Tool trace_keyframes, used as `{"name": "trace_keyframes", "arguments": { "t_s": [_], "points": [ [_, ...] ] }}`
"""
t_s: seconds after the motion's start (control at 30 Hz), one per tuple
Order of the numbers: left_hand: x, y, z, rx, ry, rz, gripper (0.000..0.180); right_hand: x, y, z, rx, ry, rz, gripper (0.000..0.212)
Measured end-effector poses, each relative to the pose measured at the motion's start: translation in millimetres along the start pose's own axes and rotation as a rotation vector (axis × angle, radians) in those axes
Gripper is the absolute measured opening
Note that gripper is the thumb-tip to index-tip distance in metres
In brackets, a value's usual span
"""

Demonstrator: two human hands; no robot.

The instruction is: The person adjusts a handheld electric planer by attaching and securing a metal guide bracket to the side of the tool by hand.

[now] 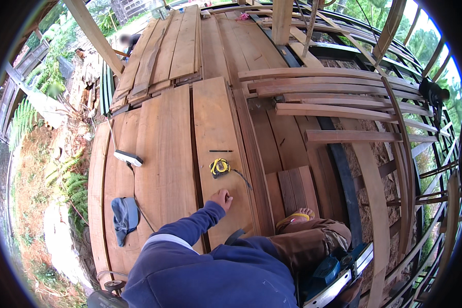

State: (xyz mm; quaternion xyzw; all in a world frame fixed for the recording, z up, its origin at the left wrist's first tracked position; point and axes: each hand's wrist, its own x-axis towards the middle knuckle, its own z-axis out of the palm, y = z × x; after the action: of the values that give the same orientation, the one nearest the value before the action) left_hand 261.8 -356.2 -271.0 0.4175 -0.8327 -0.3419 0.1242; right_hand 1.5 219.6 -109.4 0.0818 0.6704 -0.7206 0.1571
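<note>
My left hand (222, 199) rests on a wide plank (214, 118) with its fingers curled in. Whatever they may hold is hidden. Just beyond it lies a yellow and black tape measure (219, 168), with a dark strap trailing to the right. A thin black pencil-like stick (220, 151) lies crosswise past the tape measure. My right hand is out of view. By my right leg sits a teal power tool (327, 269) with silver metal parts, partly cut off by my clothing.
A grey-blue cap (124, 219) and a white-and-black device (128, 157) with a cord lie on the left planks. Long battens (339, 110) cross dark framing on the right, with gaps beneath. Stacked boards (161, 49) fill the far side. Another person (132, 42) is at the back left.
</note>
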Motion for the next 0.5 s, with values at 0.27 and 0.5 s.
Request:
{"name": "trace_keyframes", "arguments": {
  "t_s": [0.27, 0.5],
  "points": [
    [21, 139, 15, -0.366, -0.276, 0.2, 0.022, -30, -1, 27, -0.421, 0.213, -0.271, 0.052],
    [-3, 343, 22, -0.74, -0.781, 0.539, 0.018, -90, -68, 99, -0.525, 0.435, -0.609, 0.03]
  ]
}}
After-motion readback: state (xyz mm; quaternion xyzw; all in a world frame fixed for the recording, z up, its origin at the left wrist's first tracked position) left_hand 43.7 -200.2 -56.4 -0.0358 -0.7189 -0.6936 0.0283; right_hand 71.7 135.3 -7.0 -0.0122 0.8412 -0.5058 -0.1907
